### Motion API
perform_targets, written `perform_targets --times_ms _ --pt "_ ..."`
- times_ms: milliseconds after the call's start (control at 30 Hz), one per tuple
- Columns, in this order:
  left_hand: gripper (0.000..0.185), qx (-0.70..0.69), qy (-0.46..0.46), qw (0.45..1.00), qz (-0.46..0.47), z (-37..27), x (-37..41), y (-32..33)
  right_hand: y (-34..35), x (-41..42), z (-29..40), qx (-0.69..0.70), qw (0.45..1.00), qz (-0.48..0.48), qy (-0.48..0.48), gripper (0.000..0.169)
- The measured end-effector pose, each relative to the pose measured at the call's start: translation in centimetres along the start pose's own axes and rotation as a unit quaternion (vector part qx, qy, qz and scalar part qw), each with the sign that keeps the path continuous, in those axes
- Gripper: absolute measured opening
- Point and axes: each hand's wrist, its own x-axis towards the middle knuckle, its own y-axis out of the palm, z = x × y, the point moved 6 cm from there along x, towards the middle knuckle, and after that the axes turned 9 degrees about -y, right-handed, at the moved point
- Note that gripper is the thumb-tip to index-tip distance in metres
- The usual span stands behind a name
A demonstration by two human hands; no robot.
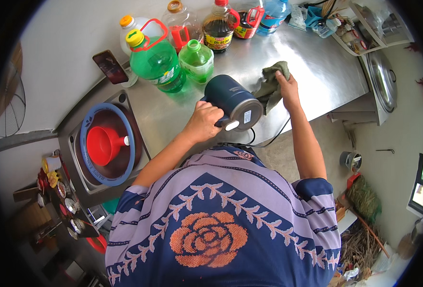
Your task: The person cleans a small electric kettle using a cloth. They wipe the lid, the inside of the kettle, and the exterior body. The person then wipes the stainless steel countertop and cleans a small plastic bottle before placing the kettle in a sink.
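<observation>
My left hand (205,120) grips the handle of a dark blue electric kettle (229,95), which is tilted over the near edge of the stainless steel counter (315,79). The kettle's round base, with a small white label, faces toward me. In my right hand (288,86) a grey-green cloth (272,86) hangs, pinched between thumb and fingers, just right of the kettle and close to its side. A black cord (272,140) runs below the kettle along the counter's front edge.
Behind the kettle stand a large green bottle (157,64), a smaller green bottle (196,62) and a dark sauce bottle (217,30). A phone (111,67) leans near the wall. At left, a sink (76,172) holds a blue-rimmed basin (83,143) with a red ladle (102,145). A rack (367,21) stands far right.
</observation>
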Motion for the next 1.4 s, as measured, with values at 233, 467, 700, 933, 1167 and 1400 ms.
perform_targets --times_ms 233,467,700,933,1167,1400 --pt "0.022 -0.086 -0.126 0.988 -0.02 2.0 -1.1 -1.2 -7.0 0.6 -0.4 -0.42 0.904 -0.024 -0.071 0.07" --pt "0.018 -0.276 -0.375 0.881 -0.085 4.5 -8.7 -5.5 -8.6 -6.8 -7.3 -0.534 0.845 0.026 0.014 0.069" --pt "0.028 -0.406 -0.346 0.766 -0.36 5.1 -15.0 -16.2 -5.1 -8.4 -6.1 -0.566 0.823 0.009 -0.044 0.058" --pt "0.02 -0.345 -0.308 0.717 -0.522 6.7 -16.0 -24.3 -3.3 -8.7 -5.7 -0.562 0.826 0.019 -0.043 0.054" --pt "0.014 -0.349 -0.308 0.706 -0.534 8.5 -14.1 -25.8 -3.6 -10.1 -6.1 -0.534 0.837 -0.022 -0.118 0.053" --pt "0.012 -0.342 -0.3 0.708 -0.539 8.5 -13.3 -26.1 -3.5 -10.6 -6.0 -0.524 0.841 -0.029 -0.133 0.054"
